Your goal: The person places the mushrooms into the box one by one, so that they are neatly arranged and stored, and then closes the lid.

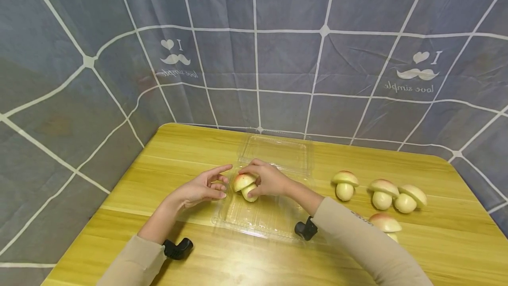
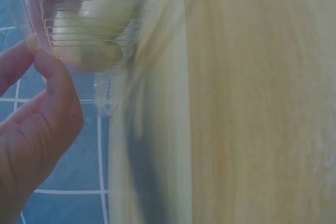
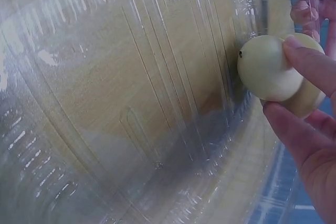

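My right hand [image 1: 267, 180] grips a toy mushroom [image 1: 243, 182] with a pale stem and a yellow cap blushed red. It holds this mushroom at the left side of a clear plastic clamshell box [image 1: 258, 220], whose lid [image 1: 274, 150] lies folded back toward the curtain. In the right wrist view, thumb and fingers pinch the mushroom [image 3: 270, 69] around its rounded stem. Just outside the box's left wall is my left hand [image 1: 202, 189], thumb and index finger apart. The left wrist view shows its fingertips [image 2: 50, 69] close to the clear rim; whether they touch it is unclear.
Several more toy mushrooms stand or lean on the wooden table at the right, one [image 1: 344, 185] nearest the box and another [image 1: 386, 224] partly hidden by the right sleeve [image 1: 357, 237]. A grey curtain [image 1: 285, 65] with white lines borders the table's back and sides.
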{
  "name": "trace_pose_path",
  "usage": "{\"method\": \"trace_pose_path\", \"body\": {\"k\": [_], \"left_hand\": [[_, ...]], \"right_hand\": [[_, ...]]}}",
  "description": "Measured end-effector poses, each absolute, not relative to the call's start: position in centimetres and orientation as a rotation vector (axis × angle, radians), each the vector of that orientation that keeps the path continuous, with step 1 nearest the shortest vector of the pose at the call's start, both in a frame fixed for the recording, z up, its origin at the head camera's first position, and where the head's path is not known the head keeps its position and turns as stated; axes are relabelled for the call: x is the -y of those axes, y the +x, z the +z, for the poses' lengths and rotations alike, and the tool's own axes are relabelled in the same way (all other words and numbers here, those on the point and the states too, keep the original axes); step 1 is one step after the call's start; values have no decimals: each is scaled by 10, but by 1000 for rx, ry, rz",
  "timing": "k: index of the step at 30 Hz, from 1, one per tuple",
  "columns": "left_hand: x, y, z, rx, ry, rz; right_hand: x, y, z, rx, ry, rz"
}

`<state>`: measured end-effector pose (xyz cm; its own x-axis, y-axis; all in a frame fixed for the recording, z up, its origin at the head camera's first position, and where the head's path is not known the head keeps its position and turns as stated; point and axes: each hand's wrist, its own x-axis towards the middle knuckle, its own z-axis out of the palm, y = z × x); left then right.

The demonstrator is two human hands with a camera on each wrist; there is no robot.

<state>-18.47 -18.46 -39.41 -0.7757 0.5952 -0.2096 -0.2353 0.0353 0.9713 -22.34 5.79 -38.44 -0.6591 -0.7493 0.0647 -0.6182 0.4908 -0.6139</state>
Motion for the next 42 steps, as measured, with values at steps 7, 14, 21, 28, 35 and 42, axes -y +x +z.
{"method": "trace_pose_path", "body": {"k": [7, 14, 21, 28, 35, 42], "left_hand": [[184, -184, -394, -1732, 361, 1800], [184, -184, -393, -1723, 362, 1805], [184, -185, -395, -1726, 382, 1794], [185, -185, -394, -1719, 387, 1794], [186, -186, -397, -1715, 402, 1794], [186, -186, -398, -1696, 388, 1818]], "right_hand": [[-59, -223, -385, -2514, -1177, -942], [-61, -223, -381, -2482, -1150, -960], [-66, -221, -376, -2451, -1123, -987], [-74, -221, -370, -2366, -1051, -1077], [-87, -222, -366, -2280, -914, -1201], [-102, -217, -351, -2194, -833, -1348]]}}
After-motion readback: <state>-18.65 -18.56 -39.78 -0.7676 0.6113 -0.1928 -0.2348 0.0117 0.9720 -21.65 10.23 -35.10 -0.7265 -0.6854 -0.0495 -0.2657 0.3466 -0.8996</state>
